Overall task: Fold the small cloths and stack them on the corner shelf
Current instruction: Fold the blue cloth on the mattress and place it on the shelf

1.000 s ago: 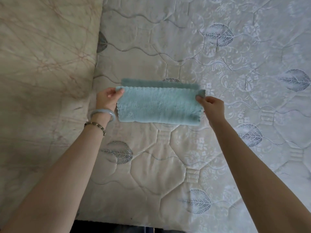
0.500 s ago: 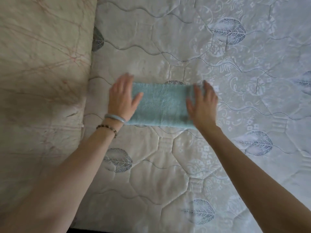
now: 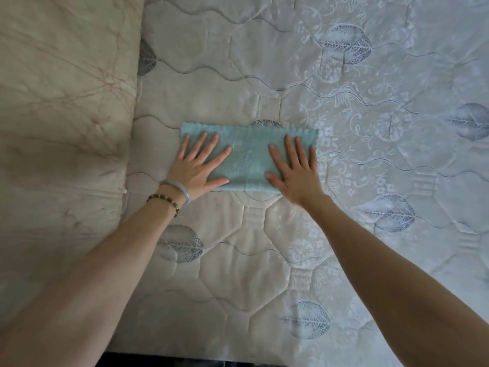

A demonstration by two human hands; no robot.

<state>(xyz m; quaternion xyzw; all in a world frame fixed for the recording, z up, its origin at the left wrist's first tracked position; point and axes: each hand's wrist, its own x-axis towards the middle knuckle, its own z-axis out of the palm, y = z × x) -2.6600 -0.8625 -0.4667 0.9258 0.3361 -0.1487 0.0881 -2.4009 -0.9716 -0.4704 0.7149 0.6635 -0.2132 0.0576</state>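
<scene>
A small light-blue cloth (image 3: 248, 154), folded into a long rectangle, lies flat on the quilted mattress (image 3: 344, 102). My left hand (image 3: 197, 168) presses on its left end with straight, spread fingers. My right hand (image 3: 295, 170) lies flat on its right end, fingers straight and pointing away from me. Both palms cover the cloth's near corners. The left wrist wears a pale bangle and a beaded bracelet. No shelf is in view.
A beige padded surface (image 3: 63, 102) with reddish line marks stands along the mattress's left side. The mattress's near edge (image 3: 211, 358) runs along the bottom of the view, with a dark gap below it.
A second ago both hands pinched the cloth's ends and held it up. They then laid it down on the mattress and now press flat on it with fingers spread.
</scene>
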